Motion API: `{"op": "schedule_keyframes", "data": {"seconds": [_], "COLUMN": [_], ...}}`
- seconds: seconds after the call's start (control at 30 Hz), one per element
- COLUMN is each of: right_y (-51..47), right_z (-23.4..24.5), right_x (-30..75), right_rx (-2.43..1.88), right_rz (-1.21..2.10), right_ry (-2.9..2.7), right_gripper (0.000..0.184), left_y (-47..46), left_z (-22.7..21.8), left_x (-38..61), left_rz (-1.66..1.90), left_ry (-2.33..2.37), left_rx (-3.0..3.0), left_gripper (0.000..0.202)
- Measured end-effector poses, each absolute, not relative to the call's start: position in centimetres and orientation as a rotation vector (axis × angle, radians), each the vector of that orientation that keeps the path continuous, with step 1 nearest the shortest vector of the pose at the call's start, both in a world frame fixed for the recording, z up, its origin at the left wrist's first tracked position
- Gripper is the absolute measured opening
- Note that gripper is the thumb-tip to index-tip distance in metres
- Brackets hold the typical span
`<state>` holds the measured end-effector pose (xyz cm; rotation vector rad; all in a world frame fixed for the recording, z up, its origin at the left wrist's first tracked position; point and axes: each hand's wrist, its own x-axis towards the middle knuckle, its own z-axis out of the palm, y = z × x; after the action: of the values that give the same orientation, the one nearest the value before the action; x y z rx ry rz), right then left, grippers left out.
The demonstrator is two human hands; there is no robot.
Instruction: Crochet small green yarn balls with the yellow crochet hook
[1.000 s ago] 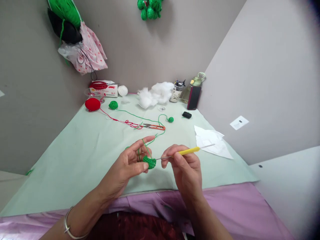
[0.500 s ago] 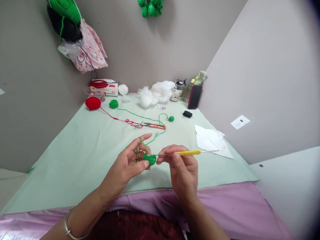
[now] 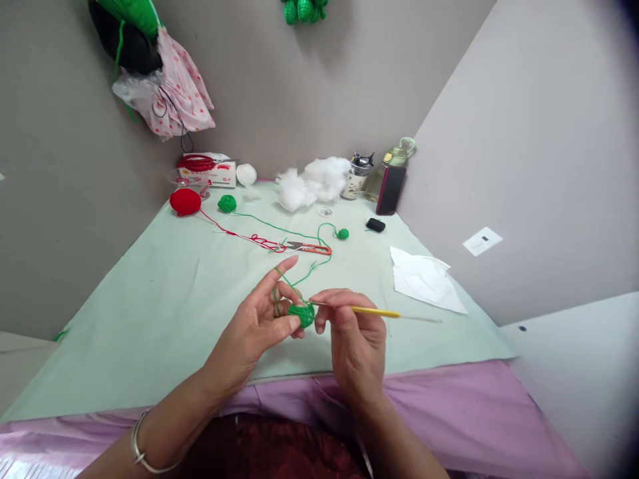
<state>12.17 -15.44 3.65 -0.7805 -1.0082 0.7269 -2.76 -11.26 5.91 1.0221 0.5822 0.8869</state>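
My left hand [image 3: 257, 319] pinches a small green crochet piece [image 3: 302, 315] between thumb and fingers, its index finger raised with green yarn [image 3: 289, 282] looped over it. My right hand [image 3: 355, 339] grips a crochet hook [image 3: 377, 311] with a yellow handle, held like a pen. The hook's thin metal tip meets the upper right edge of the crochet piece; the exact stitch is too small to make out. From the left hand the yarn runs back across the table past orange thread snips [image 3: 309, 248].
On the pale green cloth [image 3: 164, 319] lie a red yarn ball [image 3: 186, 201], a green yarn ball [image 3: 227, 203], a small green ball [image 3: 343, 234], white stuffing [image 3: 313, 184], a black case [image 3: 375, 225] and white paper [image 3: 424, 279]. A phone [image 3: 391, 191] leans against a bottle [image 3: 398, 154].
The hook's back end has swung downward and my right hand has shifted slightly left. My left index finger has risen a little, and the crochet piece has turned slightly.
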Motion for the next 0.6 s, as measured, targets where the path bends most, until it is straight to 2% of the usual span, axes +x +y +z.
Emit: {"op": "schedule_keyframes", "data": {"seconds": [0.2,0.27,0.43,0.6], "right_y": [-14.9,-15.3,-16.4,-16.1], "right_z": [4.2,4.3,3.9,3.5], "right_x": [13.1,13.4,13.4,14.0], "right_rx": [-0.736,-0.784,-0.862,-0.74], "right_rz": [0.979,0.911,0.508,0.683], "right_ry": [-0.971,-1.048,-1.228,-1.199], "right_gripper": [0.022,0.02,0.019,0.017], "left_y": [-11.1,-11.0,-11.0,-11.2], "left_z": [5.6,5.5,5.6,5.7], "left_x": [-3.1,-3.2,-3.0,-3.1], "left_rz": [0.846,0.846,0.867,0.819], "left_ry": [0.548,0.549,0.573,0.573], "left_rx": [1.043,1.053,1.058,1.034], "left_gripper": [0.079,0.079,0.077,0.073]}}
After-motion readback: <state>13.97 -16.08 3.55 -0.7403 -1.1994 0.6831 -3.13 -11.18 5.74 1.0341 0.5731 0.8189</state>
